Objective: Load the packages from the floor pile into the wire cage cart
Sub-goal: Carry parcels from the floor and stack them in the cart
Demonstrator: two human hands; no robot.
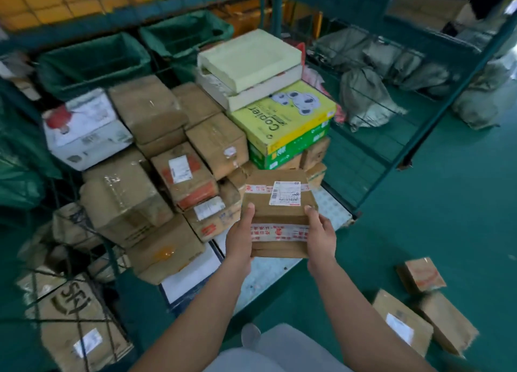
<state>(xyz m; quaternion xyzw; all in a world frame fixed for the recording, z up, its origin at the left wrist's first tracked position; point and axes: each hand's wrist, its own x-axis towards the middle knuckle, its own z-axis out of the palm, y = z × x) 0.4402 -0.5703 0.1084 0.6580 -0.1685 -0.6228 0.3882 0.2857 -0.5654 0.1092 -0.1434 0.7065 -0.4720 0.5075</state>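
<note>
Dim, even indoor light with a strong teal cast and soft shadows. Wide-angle bending curves the cage frame (458,72) at the edges. Overall soft focus; glare glints off taped cartons (123,192) at left.

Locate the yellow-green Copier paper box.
In the head view, the yellow-green Copier paper box sits right of centre in the cart's stack, under two pale flat boxes, beside brown cartons.
</note>
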